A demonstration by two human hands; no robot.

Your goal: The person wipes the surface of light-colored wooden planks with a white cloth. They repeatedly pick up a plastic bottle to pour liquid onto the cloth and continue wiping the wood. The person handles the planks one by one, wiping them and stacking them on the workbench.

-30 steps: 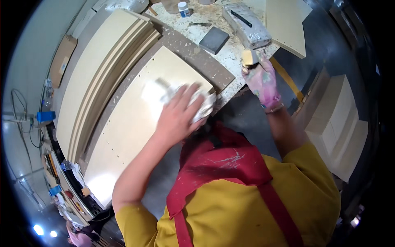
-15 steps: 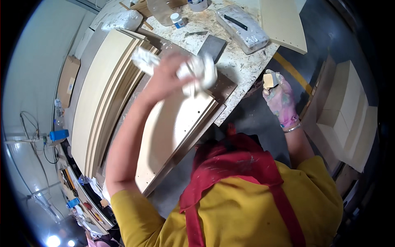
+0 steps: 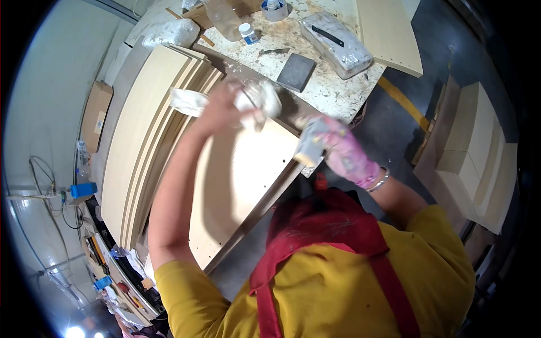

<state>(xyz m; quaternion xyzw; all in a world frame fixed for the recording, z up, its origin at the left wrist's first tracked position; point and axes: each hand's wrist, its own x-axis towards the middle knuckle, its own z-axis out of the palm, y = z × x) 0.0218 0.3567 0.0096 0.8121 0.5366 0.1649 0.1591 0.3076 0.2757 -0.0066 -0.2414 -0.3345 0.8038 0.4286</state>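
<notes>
My bare left hand (image 3: 221, 112), blurred, is closed around a crumpled white cloth (image 3: 262, 102) at the far end of a pale wooden board (image 3: 243, 174). Shadow from my arm falls across that board, which has small dark holes along its near edge. A pink, stained glove covers my right hand (image 3: 345, 151). Its fingers grip a grey and tan sanding block (image 3: 309, 147) over the board's right corner; whether the block touches the wood is hard to tell.
Pale curved boards (image 3: 141, 129) are stacked on the left. On the worktable (image 3: 332, 93) lie a grey block (image 3: 296, 72), a plastic-wrapped package (image 3: 338, 48) with a black strip, a small white bottle (image 3: 248, 34) and a tape roll (image 3: 275, 10). More boards (image 3: 473, 158) stand at right.
My right hand has swung left with the sanding block, from beside the table to the board's right corner. My left hand and the cloth have shifted slightly left.
</notes>
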